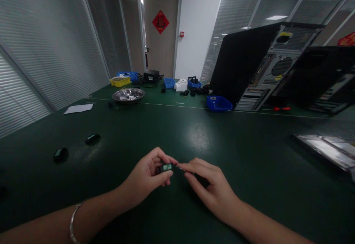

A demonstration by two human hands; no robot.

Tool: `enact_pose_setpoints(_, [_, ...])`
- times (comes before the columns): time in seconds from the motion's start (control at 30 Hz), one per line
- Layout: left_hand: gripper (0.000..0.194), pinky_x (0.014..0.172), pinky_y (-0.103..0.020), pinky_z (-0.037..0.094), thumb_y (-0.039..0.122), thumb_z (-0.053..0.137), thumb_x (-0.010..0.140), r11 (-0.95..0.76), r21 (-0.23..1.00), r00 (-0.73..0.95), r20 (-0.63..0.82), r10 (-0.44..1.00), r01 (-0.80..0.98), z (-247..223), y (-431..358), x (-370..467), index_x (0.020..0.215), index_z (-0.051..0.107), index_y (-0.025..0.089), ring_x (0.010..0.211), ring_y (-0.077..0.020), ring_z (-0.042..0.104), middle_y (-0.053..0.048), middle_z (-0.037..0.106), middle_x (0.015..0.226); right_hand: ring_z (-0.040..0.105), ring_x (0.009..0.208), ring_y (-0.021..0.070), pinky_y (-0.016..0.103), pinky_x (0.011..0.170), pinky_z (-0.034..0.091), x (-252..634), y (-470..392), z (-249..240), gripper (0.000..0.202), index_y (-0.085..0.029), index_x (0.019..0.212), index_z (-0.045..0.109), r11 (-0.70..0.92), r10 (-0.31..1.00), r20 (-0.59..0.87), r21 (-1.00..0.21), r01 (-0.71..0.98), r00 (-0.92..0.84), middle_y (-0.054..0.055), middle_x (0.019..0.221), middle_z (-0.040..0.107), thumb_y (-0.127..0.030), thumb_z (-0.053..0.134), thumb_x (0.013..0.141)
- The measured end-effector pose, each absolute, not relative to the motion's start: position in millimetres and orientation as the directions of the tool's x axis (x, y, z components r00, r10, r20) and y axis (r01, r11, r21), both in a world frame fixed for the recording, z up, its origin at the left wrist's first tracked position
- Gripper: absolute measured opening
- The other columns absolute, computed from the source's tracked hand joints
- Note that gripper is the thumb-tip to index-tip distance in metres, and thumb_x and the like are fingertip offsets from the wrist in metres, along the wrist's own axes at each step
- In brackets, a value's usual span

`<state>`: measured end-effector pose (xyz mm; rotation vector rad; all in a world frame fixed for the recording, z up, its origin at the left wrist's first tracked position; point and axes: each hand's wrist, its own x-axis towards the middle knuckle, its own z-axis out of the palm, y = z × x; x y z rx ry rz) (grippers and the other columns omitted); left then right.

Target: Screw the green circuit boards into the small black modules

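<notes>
My left hand (149, 171) is closed round a small black device with a green circuit board (167, 167), held above the dark green table (177, 207). A thin metal tool (181, 168) is pinched in my right hand (212, 184), its tip pointing at the device's right end; whether the two touch is too small to tell. Two similar small black devices lie on the table at the left, one nearer (60, 154) and one farther back (92, 138).
Along the back are a metal bowl (128, 95), a blue bin (219, 104), a yellow tray (120, 82), a white object (181, 85) and cables. Computer towers (244, 59) stand at the right, near a metallic panel (327, 149). White paper (78, 108) lies at the left.
</notes>
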<state>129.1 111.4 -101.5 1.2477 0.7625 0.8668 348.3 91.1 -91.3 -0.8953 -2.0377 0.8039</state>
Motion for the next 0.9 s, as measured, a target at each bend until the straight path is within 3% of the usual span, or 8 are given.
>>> enact_pose_setpoints(0.1, [0.028,0.074,-0.030,0.052,0.016,0.077,0.078,0.105,0.979,0.495,-0.004,0.869,-0.176,-100.6,111.7,128.8,0.094,0.053,0.016,0.083,-0.0134,0.064,-0.009,0.063,0.117,0.064,0.080,0.0185,0.032,0.070,0.052,348.0,90.6,-93.7,0.030,-0.022,0.121,0.068,0.563,0.784,0.376,-0.766,0.311,-0.493,0.007,0.093,0.067,-0.014,0.053,0.096])
enact_pose_setpoints(0.23, [0.020,0.085,-0.035,0.052,0.030,0.070,0.087,0.155,0.961,0.496,-0.022,0.868,-0.227,-97.7,113.1,128.3,0.096,0.059,0.015,0.093,-0.0170,0.066,-0.012,0.059,0.126,0.064,0.081,0.0182,0.032,0.071,0.052,347.2,90.9,-94.0,0.030,-0.021,0.120,0.068,0.558,0.789,0.370,-0.767,0.317,-0.491,0.007,0.094,0.067,-0.014,0.052,0.096])
enact_pose_setpoints(0.37, [0.018,0.095,-0.034,0.048,0.019,0.075,0.081,0.195,0.953,0.511,-0.050,0.858,-0.234,-97.0,115.2,128.4,0.087,0.058,0.016,0.103,-0.0176,0.064,-0.007,0.065,0.113,0.064,0.082,0.0181,0.031,0.072,0.052,347.2,90.8,-91.3,0.031,-0.022,0.122,0.068,0.561,0.778,0.360,-0.766,0.313,-0.514,0.007,0.094,0.067,-0.013,0.053,0.095])
enact_pose_setpoints(0.5, [0.040,0.096,-0.038,0.046,0.014,0.073,0.081,0.184,0.960,0.568,-0.034,0.822,-0.209,-97.1,113.8,128.8,0.115,0.053,0.022,0.103,-0.0195,0.064,-0.004,0.068,0.104,0.065,0.082,0.0181,0.031,0.072,0.053,347.7,90.5,-92.4,0.031,-0.023,0.122,0.067,0.569,0.773,0.373,-0.765,0.300,-0.514,0.007,0.095,0.067,-0.014,0.053,0.096])
enact_pose_setpoints(0.57, [0.043,0.094,-0.038,0.046,0.015,0.071,0.082,0.116,0.987,0.581,-0.032,0.813,-0.109,-97.8,112.1,128.0,0.121,0.053,0.022,0.104,-0.0205,0.063,-0.004,0.067,0.104,0.065,0.083,0.0181,0.031,0.073,0.053,348.2,90.3,-93.7,0.031,-0.022,0.123,0.067,0.571,0.772,0.373,-0.764,0.301,-0.515,0.007,0.095,0.067,-0.015,0.054,0.096])
enact_pose_setpoints(0.73, [0.023,0.082,-0.033,0.046,0.020,0.072,0.081,-0.108,0.983,0.505,0.020,0.863,0.146,-101.0,112.2,124.3,0.103,0.067,0.023,0.089,-0.0181,0.059,-0.001,0.062,0.096,0.064,0.084,0.0176,0.030,0.073,0.053,349.7,90.2,-92.9,0.032,-0.023,0.125,0.066,0.579,0.748,0.350,-0.761,0.295,-0.564,0.008,0.098,0.067,-0.016,0.054,0.096])
enact_pose_setpoints(0.9, [0.026,0.083,-0.034,0.047,0.021,0.075,0.076,0.015,1.000,0.451,-0.016,0.892,0.006,-97.8,116.2,125.1,0.101,0.068,0.020,0.091,-0.0188,0.061,-0.002,0.064,0.095,0.064,0.082,0.0175,0.031,0.072,0.053,350.5,89.3,-91.3,0.034,-0.023,0.127,0.066,0.578,0.749,0.357,-0.764,0.286,-0.558,0.008,0.097,0.066,-0.016,0.054,0.096])
